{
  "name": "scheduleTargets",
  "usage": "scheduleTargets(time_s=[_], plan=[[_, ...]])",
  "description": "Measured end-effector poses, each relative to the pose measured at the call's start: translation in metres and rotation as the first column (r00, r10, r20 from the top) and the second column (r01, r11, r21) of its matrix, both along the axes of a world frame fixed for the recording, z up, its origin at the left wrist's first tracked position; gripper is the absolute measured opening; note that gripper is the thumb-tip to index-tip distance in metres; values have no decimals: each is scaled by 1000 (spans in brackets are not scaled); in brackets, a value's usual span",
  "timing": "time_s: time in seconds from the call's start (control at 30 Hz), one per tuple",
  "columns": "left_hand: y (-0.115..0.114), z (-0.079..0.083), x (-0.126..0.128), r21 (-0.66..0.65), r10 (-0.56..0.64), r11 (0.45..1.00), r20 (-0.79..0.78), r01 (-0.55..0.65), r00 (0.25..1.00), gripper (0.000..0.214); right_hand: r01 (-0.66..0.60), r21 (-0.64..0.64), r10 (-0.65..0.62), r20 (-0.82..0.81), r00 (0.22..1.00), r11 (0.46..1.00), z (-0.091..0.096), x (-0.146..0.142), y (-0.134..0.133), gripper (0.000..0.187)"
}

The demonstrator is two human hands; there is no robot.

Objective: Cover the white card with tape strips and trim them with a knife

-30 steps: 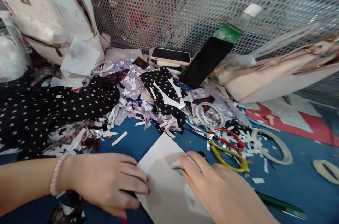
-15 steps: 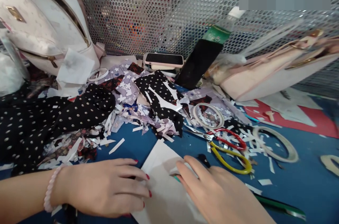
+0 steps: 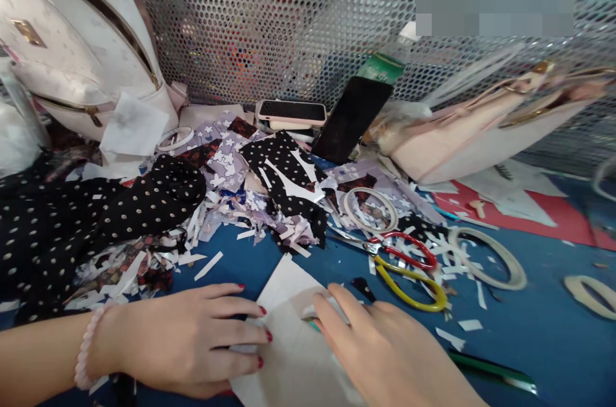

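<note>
Right hand [image 3: 380, 343] was curled around a pale, teal-edged object [image 3: 308, 312], kind unclear, on the white paper sheet [image 3: 289, 355] at near centre; left hand [image 3: 192, 336] lay flat, fingers spread over the sheet's left edge. Main risk, as judged, was the sheet skewing if the left fingertips slipped under sideways pressure; second, the right hand swinging far into the red-and-yellow-handled scissors [image 3: 375, 246].

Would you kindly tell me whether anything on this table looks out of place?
Yes: loose white paper scraps litter the blue table, beside the scissors and among the fabric pieces, strewn rather than gathered up. The visible part of the white sheet under the left hand and right hand shows no obvious damage.
</note>
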State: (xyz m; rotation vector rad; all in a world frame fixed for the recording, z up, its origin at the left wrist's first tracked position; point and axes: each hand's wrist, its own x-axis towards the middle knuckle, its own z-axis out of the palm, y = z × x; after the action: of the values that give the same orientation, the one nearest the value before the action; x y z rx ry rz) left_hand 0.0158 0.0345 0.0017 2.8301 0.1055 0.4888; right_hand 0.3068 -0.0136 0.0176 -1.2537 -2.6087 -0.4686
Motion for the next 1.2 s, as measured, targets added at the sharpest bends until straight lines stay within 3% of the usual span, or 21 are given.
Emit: scheduleTargets(time_s=[0.3, 0.67, 0.87, 1.2], plan=[[1, 3, -1, -26, -8, 1000, -6, 8, 1000, 22, 30, 24, -29, -46, 998, 999, -2, -5, -1, 24], [2, 3, -2, -108, 11, 994, -15, -12, 1000, 23, -5, -67, 10, 74, 997, 998, 14, 0, 6, 28], [3, 7, -1, -103, 7, 995, 1, -7, 1000, 18, -153, -159, 158, 17, 987, 975, 11, -1, 10, 34], [5, 12, 1, -82, -51, 995, -16, 50, 999, 24, -253, -187, 243, -71, 967, 949, 3, -15, 1, 26]])
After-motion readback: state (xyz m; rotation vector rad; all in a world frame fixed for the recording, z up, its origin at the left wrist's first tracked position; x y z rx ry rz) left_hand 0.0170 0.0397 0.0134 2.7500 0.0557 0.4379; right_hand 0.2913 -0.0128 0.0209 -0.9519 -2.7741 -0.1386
